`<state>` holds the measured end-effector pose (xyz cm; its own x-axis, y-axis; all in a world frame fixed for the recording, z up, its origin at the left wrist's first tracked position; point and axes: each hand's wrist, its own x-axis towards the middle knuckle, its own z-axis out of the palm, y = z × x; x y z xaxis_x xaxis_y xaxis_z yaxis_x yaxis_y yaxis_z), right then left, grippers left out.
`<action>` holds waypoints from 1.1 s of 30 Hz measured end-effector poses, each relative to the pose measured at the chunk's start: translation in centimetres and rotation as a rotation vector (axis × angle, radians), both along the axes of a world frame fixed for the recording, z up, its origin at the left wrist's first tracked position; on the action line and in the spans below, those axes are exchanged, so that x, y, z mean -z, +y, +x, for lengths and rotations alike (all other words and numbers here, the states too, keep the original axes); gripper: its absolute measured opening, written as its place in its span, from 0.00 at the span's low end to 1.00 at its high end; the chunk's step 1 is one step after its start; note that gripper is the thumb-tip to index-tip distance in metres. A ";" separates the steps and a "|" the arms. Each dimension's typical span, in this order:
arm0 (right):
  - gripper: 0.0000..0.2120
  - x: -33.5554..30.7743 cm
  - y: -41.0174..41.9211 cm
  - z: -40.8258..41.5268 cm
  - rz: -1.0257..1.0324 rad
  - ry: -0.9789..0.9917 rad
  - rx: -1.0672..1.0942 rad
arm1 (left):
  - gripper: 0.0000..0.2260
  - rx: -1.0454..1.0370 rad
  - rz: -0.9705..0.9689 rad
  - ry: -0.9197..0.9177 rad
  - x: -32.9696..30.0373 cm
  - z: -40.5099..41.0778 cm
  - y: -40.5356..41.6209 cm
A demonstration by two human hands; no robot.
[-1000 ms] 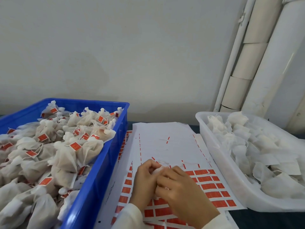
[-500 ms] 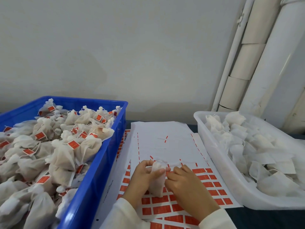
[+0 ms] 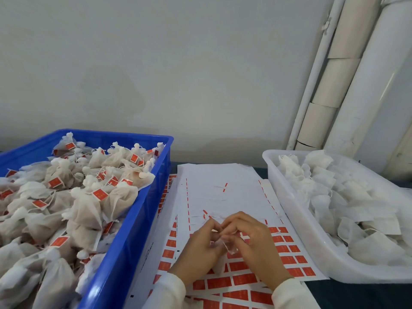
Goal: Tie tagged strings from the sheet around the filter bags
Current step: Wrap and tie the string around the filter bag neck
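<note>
A deep blue plastic crate (image 3: 142, 221) at the left is heaped with soft, gathered white mesh bags (image 3: 89, 210), each tied at the neck and carrying a small red rectangular tag whose print is too small to read. A translucent white tub (image 3: 296, 221) at the right holds flat, crumpled untied filter bags (image 3: 338, 201). Between them on the dark worktop (image 3: 361, 295) lies a white paper sheet (image 3: 223, 181) with rows of red tags. Over it, the left hand (image 3: 198, 246) and right hand (image 3: 256, 244) meet, curled fingers pinching one small filter bag (image 3: 229, 247), mostly hidden between them.
</note>
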<state>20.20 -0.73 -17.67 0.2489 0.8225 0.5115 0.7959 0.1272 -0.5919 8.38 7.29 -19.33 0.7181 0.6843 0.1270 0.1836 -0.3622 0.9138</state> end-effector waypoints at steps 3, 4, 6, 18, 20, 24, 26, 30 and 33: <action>0.10 -0.2 0.2 0.3 -0.026 0.294 0.023 | 0.05 0.034 -0.025 0.021 -0.1 -0.2 0.0; 0.11 -0.4 0.3 0.4 -0.053 0.365 0.033 | 0.05 0.044 -0.036 0.029 -0.1 -0.3 -0.1; 0.11 -0.5 0.4 0.7 -0.111 0.479 0.057 | 0.04 0.054 -0.053 0.030 -0.1 -0.3 -0.3; 0.07 0.5 0.3 0.3 -0.232 0.693 0.086 | 0.08 -0.135 -0.227 -0.082 0.1 0.3 0.1; 0.09 0.7 0.3 -0.2 -0.165 0.493 0.097 | 0.06 -0.210 -0.307 -0.072 -0.2 0.6 0.2; 0.07 1.5 0.1 -0.9 -0.104 0.162 0.101 | 0.03 -0.330 -0.385 -0.063 -0.6 0.6 0.5; 0.05 1.6 0.2 -0.9 -0.098 0.099 0.088 | 0.04 -0.325 -0.405 -0.093 -0.7 0.4 0.4; 0.13 1.5 0.1 -0.9 -0.059 0.245 0.130 | 0.06 -0.286 -0.348 -0.098 -0.7 0.1 0.2; 0.11 1.6 0.1 -0.9 -0.068 0.360 0.144 | 0.10 -0.218 -0.309 -0.111 -0.7 0.1 0.1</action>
